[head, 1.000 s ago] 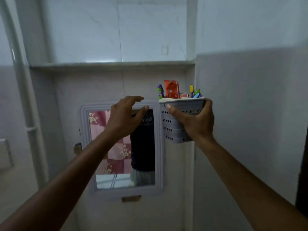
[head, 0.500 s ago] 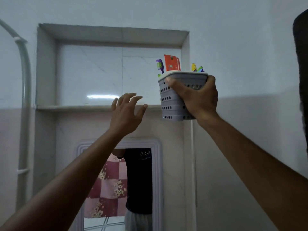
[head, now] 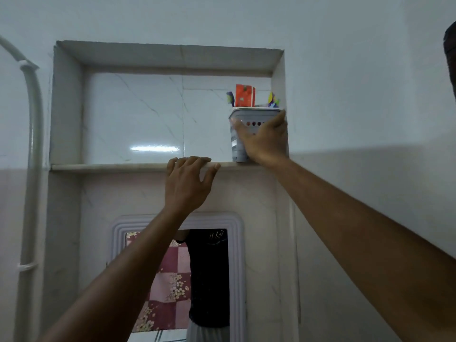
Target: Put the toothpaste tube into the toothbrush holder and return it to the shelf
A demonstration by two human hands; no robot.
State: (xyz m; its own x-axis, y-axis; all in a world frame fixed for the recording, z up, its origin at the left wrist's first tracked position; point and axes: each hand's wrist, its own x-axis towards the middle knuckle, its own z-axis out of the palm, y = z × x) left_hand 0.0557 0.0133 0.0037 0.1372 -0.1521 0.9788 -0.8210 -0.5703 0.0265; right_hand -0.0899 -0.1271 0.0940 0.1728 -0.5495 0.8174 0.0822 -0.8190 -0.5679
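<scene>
Holder's sitting in the right corner of the niche shelf

Our right hand (head: 265, 139) is wrapped round the grey perforated toothbrush holder (head: 249, 117), which stands on the shelf (head: 111, 167) against the right wall, with the orange toothpaste tube (head: 244, 95) poking upright out of it among toothbrushes (head: 273, 101). Our left hand (head: 186, 183) holds nothing, fingers spread and hooked over the shelf edge above the mirror (head: 177, 280)

Niche left and centre: we are seeing the shelf (head: 111, 167) lying bare, open to a reaching hand.
Right corner: the toothbrush holder (head: 238, 144) is filling it, tight against the niche side wall (head: 278, 90).
Front edge: our left hand (head: 187, 186) is draping fingers over it.
Holder front: our right hand (head: 265, 139) is covering it.
</scene>
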